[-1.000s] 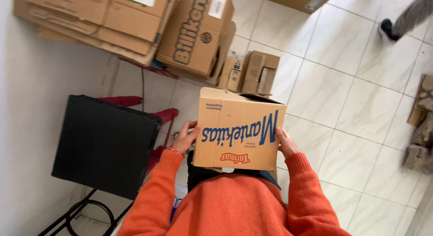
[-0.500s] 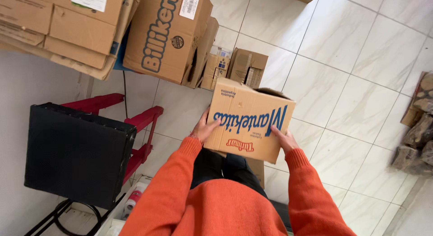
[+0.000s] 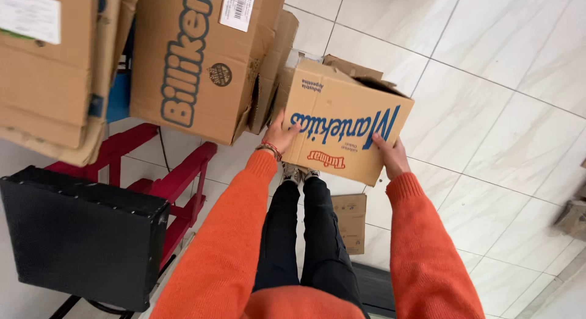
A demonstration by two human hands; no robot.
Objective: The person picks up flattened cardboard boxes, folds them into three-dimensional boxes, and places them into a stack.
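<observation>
Nearest the camera, two orange sleeves (image 3: 226, 246) extend forward over black trousers (image 3: 305, 233). A black case (image 3: 79, 233) stands at lower left, set against a red metal frame (image 3: 177, 179).

The left hand (image 3: 279, 135) lies flat against the left side of a cardboard box (image 3: 345, 121), fingers spread on its face; a beaded bracelet (image 3: 268, 149) circles the wrist. The right hand (image 3: 390, 155) presses against the box's lower right edge, fingers curled up onto its printed face. Both hands clamp the box between them. The box is held in the air above the floor, in front of the person's body, tilted, with blue lettering on the upward face. Its top flaps (image 3: 354, 69) stand partly open.

A small flat carton (image 3: 350, 221) lies on the floor below the box, beside the shoes (image 3: 299, 172).

Farther out, a stack of larger cardboard boxes (image 3: 195, 57) fills the upper left, just beside the held box. White floor tiles (image 3: 488, 81) cover the right side.
</observation>
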